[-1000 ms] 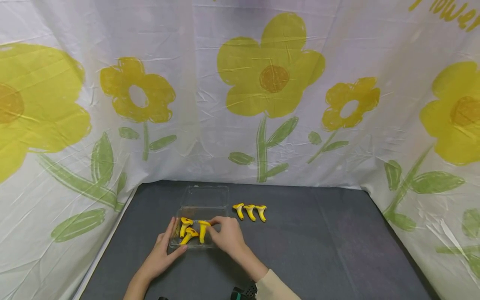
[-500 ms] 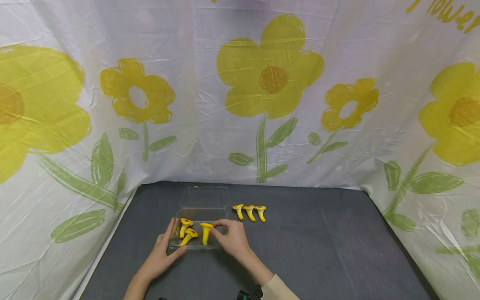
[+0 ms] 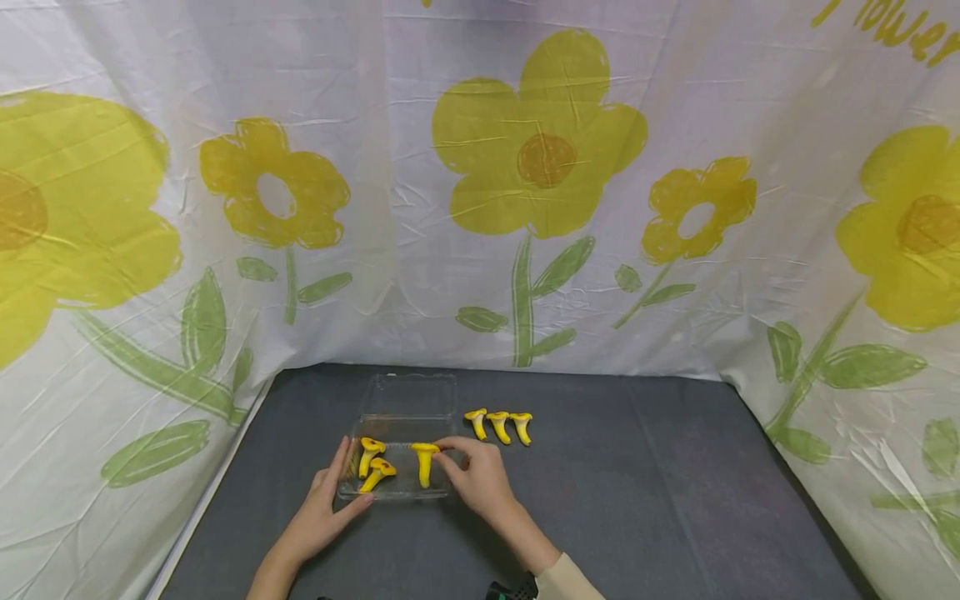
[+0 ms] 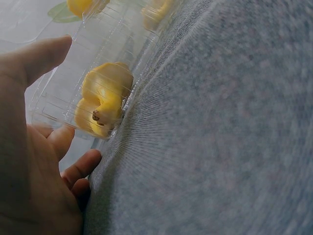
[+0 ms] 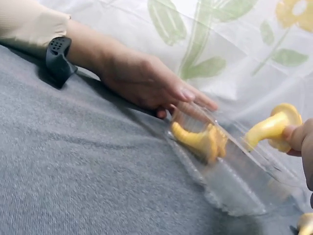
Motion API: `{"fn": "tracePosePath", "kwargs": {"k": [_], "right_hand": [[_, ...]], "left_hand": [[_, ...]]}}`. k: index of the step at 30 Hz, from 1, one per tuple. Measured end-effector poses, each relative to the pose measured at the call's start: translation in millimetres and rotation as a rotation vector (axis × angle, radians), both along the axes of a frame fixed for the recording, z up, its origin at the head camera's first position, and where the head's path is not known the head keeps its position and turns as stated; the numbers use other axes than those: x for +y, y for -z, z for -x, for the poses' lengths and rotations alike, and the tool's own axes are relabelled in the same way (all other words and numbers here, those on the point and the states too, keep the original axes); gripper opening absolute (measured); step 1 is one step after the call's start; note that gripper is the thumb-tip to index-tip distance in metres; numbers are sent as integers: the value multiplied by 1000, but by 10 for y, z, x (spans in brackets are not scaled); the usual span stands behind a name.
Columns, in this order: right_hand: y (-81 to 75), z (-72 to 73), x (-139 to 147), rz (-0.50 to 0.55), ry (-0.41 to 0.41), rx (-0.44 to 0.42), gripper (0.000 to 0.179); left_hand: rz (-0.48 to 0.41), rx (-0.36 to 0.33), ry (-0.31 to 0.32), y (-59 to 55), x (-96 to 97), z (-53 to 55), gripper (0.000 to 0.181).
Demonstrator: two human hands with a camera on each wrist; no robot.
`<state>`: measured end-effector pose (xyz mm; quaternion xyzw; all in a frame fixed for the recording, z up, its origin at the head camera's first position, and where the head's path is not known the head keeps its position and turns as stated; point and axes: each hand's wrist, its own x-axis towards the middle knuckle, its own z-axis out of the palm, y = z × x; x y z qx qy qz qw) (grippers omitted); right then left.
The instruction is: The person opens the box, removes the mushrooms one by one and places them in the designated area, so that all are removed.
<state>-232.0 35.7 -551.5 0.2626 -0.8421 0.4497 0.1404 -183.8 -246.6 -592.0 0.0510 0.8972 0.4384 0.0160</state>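
A clear plastic clamshell box (image 3: 397, 487) lies with its lid folded back on the dark tabletop. Two yellow chanterelle mushrooms (image 3: 371, 458) sit in its left part. My left hand (image 3: 318, 512) rests against the box's left front corner, fingers fairly straight and thumb along the front; in the left wrist view its fingers touch the clear wall. Over the box's right part, my right hand (image 3: 480, 475) pinches another chanterelle (image 3: 424, 465) near its cap, stem pointing down. The right wrist view shows this held chanterelle (image 5: 271, 127) tilted above the box's side.
Three more chanterelles (image 3: 498, 426) lie in a row to the right of the raised lid (image 3: 411, 396). A white cloth with painted yellow flowers (image 3: 540, 133) hangs behind and beside the table (image 3: 600, 500).
My right hand has shifted to the right with its chanterelle, away from the two in the box. The left hand stays at the box's corner.
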Motion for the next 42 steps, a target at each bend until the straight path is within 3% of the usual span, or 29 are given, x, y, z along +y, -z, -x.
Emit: {"fn": "tracePosePath", "kwargs": {"k": [7, 18, 31, 37, 42], "right_hand": [[-23, -3, 157, 12, 58, 45, 17], [86, 83, 476, 95, 265, 133, 17], [429, 70, 655, -39, 262, 75, 14], [430, 102, 682, -89, 310, 131, 15], [399, 96, 686, -214, 346, 218, 17]], "left_hand": [[15, -10, 0, -4, -7, -10, 106], [6, -54, -4, -23, -11, 0, 106], [7, -27, 0, 12, -20, -4, 105], [10, -19, 4, -4, -18, -7, 105], [11, -25, 4, -14, -21, -8, 105]]}}
